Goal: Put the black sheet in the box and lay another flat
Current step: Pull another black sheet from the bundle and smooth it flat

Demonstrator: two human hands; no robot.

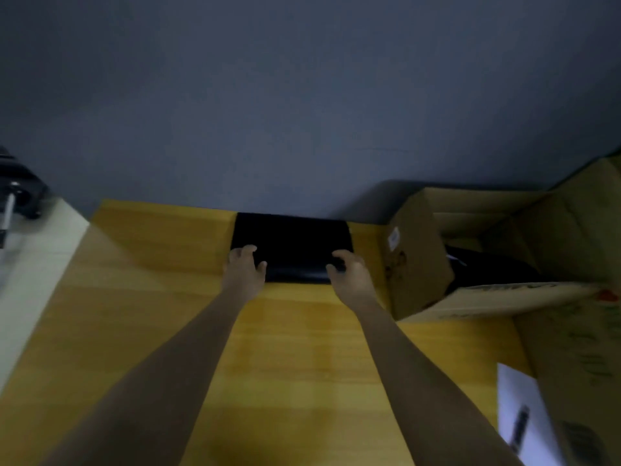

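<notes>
One black sheet (pixel 291 242) lies on the yellow wooden table (pixel 285 358), at its far edge against the grey-blue wall (pixel 302 95). The sheet's near edge is curled up into a rounded fold.

Two bare hands on it, arms stretched forward. Left hand (pixel 244 269) at the near-left corner of the sheet, fingers curled over the edge, thumb spread toward the fold. Right hand (pixel 349 274) at the near-right corner, fingers bent down on the sheet. Both appear to grip the rolled near edge; frame is blurred, so how firm the hold is cannot be told.

One cardboard box (pixel 420 264) stands just right of the sheet, on the table's far-right side, open at the top with flaps raised. Dark material shows inside it (pixel 487 267); what it is cannot be made out. A white label is on its left wall.

Near right: one white sheet of paper (pixel 524 418) with a dark mark, leaning by the box's near flap.

Far left: a pale surface (pixel 37 264) beside the table, with one dark object (pixel 20 193) on it, too blurred to identify.
</notes>
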